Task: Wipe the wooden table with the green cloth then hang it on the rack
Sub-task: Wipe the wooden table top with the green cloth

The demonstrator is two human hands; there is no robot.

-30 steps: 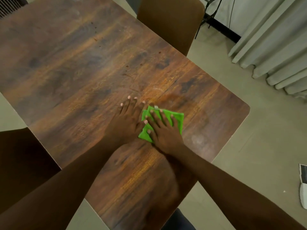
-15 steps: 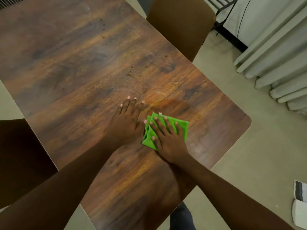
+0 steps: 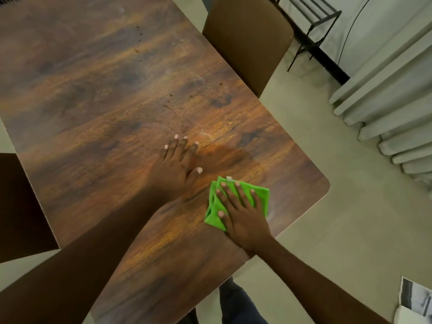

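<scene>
The folded green cloth (image 3: pixel 261 195) lies flat on the wooden table (image 3: pixel 105 94), near its right corner. My right hand (image 3: pixel 243 216) presses down on the cloth with fingers spread, covering most of it. My left hand (image 3: pixel 174 170) rests flat on the bare wood just left of the cloth, fingers apart, holding nothing. A black metal rack (image 3: pixel 311 22) stands on the floor at the top right, beyond the table.
A brown chair (image 3: pixel 247 40) is pushed against the table's far right side. Another dark chair (image 3: pixel 21 206) sits at the left edge. Grey curtains (image 3: pixel 392 99) hang on the right. A white and grey object (image 3: pixel 416 302) lies on the floor at bottom right.
My right hand has slid the green cloth toward the table's right corner, away from my left hand. The left hand has stayed flat in place.
</scene>
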